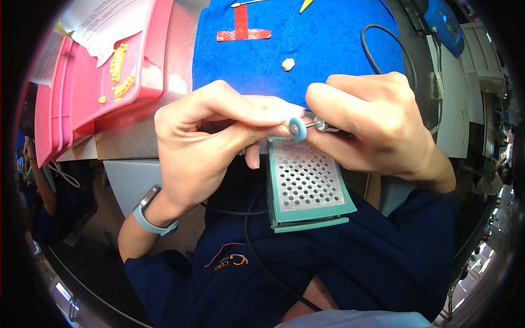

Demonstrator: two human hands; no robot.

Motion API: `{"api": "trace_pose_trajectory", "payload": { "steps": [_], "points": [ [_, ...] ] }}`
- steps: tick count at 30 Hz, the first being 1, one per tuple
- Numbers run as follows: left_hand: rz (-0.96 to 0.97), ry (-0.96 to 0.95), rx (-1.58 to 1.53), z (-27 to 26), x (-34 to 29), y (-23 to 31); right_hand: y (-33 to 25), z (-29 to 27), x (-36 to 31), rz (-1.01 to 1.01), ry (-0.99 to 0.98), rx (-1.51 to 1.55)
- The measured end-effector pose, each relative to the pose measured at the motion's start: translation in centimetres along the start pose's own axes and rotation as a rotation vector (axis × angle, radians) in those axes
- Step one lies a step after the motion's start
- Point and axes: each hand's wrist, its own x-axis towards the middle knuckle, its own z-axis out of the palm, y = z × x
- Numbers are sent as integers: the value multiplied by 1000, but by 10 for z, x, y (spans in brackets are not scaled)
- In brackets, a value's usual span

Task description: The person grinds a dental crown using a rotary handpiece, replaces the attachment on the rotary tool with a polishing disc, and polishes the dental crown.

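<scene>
My right hand (377,123) grips a rotary handpiece (321,125), most of its body hidden behind the fingers. A small blue polishing disc (298,129) sits on the thin metal shank at its tip. Close against the disc, the thumb and fingertips of my left hand (210,123) are pinched together. Whatever lies between them is hidden. Both hands meet above the far end of a green-framed tray with a perforated metal grille (308,183). Beyond them a small cream, tooth-like piece (288,64) rests on a blue towel (322,82).
At the left stands a pink tray (117,106) holding orange-yellow toothed pieces (117,63) and printed paper (106,24). Red tape (243,35) lies on the towel. A dark cable (363,35) loops at the right, near a blue device (444,27).
</scene>
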Motion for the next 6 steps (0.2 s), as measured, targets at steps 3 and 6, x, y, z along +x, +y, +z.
{"api": "trace_pose_trajectory", "payload": {
  "steps": [3, 6],
  "points": [
    [11, -12, 26, -1, 0, 0, 2, -1, 1, 1, -4, -8],
    [25, -24, 30, -2, 1, -3, 1, 1, -1, -4, -5, -17]
  ]
}}
